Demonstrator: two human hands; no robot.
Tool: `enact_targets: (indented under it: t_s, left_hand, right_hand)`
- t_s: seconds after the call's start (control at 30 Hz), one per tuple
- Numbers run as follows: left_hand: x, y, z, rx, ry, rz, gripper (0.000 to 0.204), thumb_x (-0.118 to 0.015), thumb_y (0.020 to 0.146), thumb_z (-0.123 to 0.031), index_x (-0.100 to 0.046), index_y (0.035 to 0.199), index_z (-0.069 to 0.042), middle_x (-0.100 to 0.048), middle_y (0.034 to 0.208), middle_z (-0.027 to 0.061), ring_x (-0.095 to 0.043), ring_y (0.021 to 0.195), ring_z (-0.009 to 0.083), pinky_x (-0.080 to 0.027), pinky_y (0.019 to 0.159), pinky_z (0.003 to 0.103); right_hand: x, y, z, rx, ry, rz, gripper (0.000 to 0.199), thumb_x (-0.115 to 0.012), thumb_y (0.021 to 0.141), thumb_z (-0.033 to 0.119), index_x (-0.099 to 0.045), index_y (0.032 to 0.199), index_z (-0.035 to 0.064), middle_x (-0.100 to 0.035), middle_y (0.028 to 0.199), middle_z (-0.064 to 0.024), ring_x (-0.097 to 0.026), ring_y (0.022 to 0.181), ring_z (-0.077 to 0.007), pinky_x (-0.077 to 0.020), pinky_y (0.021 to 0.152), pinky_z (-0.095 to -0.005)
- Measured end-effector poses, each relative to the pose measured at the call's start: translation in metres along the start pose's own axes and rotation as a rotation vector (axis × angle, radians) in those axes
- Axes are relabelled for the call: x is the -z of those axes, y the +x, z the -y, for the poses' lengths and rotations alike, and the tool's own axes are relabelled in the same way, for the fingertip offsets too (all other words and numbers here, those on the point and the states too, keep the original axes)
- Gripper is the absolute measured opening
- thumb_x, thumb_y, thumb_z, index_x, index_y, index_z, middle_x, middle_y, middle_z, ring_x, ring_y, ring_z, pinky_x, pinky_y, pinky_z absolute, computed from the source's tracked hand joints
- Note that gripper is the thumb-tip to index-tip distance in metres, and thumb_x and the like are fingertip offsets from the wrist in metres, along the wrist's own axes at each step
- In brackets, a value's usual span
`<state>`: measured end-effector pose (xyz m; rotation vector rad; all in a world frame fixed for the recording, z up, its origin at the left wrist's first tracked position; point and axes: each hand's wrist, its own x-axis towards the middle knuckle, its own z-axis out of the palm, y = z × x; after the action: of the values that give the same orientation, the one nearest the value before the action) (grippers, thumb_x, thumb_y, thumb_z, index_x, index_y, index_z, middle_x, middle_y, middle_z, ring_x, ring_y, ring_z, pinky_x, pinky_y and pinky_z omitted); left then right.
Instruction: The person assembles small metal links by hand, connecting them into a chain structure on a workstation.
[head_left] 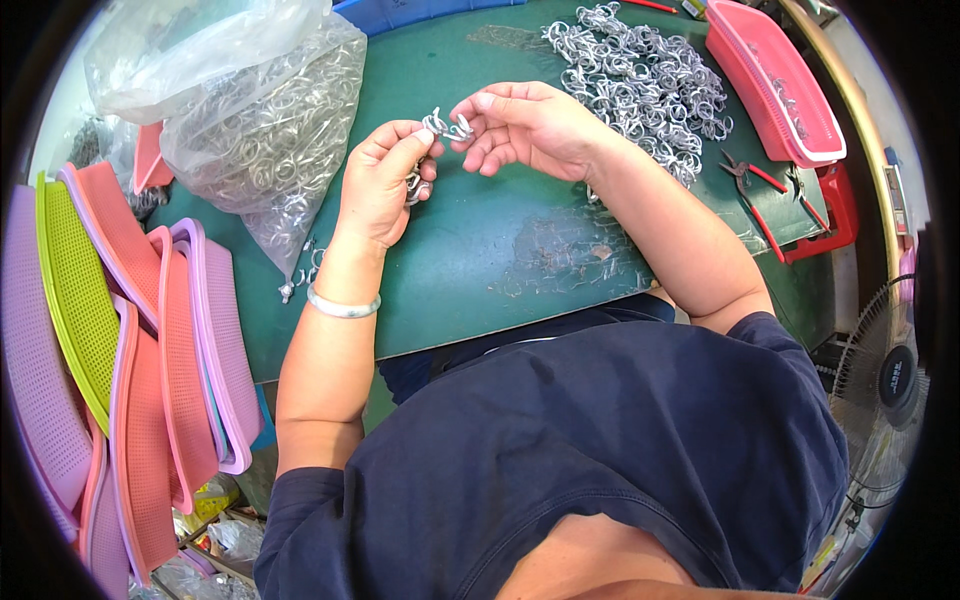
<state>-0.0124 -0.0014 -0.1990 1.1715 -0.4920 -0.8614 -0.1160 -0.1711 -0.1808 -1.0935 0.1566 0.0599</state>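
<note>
Above the green table, my left hand (385, 175) is closed, thumb against forefinger, pinching a small silver-grey metal ring (435, 123). More rings show under its curled fingers. Just to the right, my right hand (525, 130) has its fingers loosely bent and apart. Another open-ended metal ring (461, 129) lies against its fingertips; whether it is joined to the ring in my left hand I cannot tell. A big pile of similar metal rings (640, 85) spreads on the table beyond my right forearm.
A clear plastic bag (270, 130) full of rings slumps at the left. Perforated plastic baskets (80, 290) are stacked beside the table (450, 270). On the right are a pink basket (722, 40), red-handled pliers (752, 200) and a fan (890, 375). A blue tray (420, 12) stands at the back.
</note>
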Motion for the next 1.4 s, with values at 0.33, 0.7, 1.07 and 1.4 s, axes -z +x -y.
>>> enact_targets:
  t_s: [0.33,0.7,1.07,1.4]
  left_hand:
    - [0.003,0.001,0.001,0.021,-0.096,0.050,0.007,-0.053,0.085,-0.011,-0.056,0.088,-0.007,-0.061,0.079,0.0060,-0.053,0.060,0.0094,-0.039,0.045,0.019]
    - [0.004,0.002,0.001,0.057,-0.207,0.110,0.013,-0.052,0.085,-0.017,-0.055,0.092,-0.005,-0.060,0.086,0.0087,-0.053,0.063,0.0100,-0.041,0.045,0.019]
    - [-0.002,-0.002,0.003,-0.001,-0.110,0.126,0.011,-0.059,0.081,-0.008,-0.053,0.090,-0.007,-0.058,0.082,0.0047,-0.052,0.062,0.0085,-0.040,0.046,0.018]
    - [-0.019,-0.011,-0.005,-0.218,0.041,0.011,0.012,-0.063,0.075,-0.001,-0.055,0.082,-0.006,-0.058,0.076,0.0000,-0.049,0.057,0.0034,-0.041,0.046,0.017]
  right_hand:
    - [-0.002,0.000,-0.003,0.066,-0.081,0.018,0.026,-0.056,0.084,0.012,-0.050,0.104,-0.0040,-0.059,0.091,-0.0130,-0.060,0.078,-0.0172,-0.0508,0.069,-0.0268]
    - [-0.004,0.004,-0.013,0.391,-0.366,-0.046,0.038,-0.061,0.076,-0.002,-0.049,0.112,-0.0017,-0.056,0.096,-0.0084,-0.058,0.083,-0.0140,-0.0487,0.077,-0.0270]
    - [-0.021,-0.007,-0.007,0.870,-1.136,-0.100,0.050,-0.059,0.071,-0.009,-0.047,0.118,0.0036,-0.059,0.098,-0.0106,-0.061,0.082,-0.0161,-0.0501,0.075,-0.0259]
    - [-0.018,-0.006,-0.004,0.937,-1.040,-0.150,0.045,-0.058,0.071,-0.006,-0.049,0.113,0.0067,-0.056,0.093,-0.0100,-0.059,0.077,-0.0207,-0.0493,0.068,-0.0298]
